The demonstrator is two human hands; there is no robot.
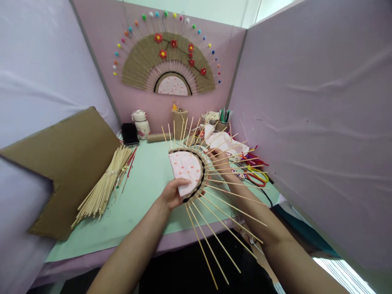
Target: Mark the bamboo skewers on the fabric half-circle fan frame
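Note:
My left hand [173, 194] grips the lower corner of a half-round fan [186, 167], its thumb lying on the fabric face. White cloth with small red prints covers the centre, edged by a black band and a woven twine rim. Thin wooden sticks [234, 212] radiate from that rim toward the right and top. My right hand [219, 160] is behind the sticks at the upper right of the rim, fingers drawn together. Sticks partly cover it, and what it pinches cannot be made out.
A tied bundle of sticks [105, 179] lies left, against folded cardboard [67, 151]. At the back stand a white jar [141, 124], a twine roll [180, 124] and a pen holder [222, 125]. Scissors [255, 178] and crumpled cloth [225, 141] lie right. A finished fan [143, 57] hangs behind.

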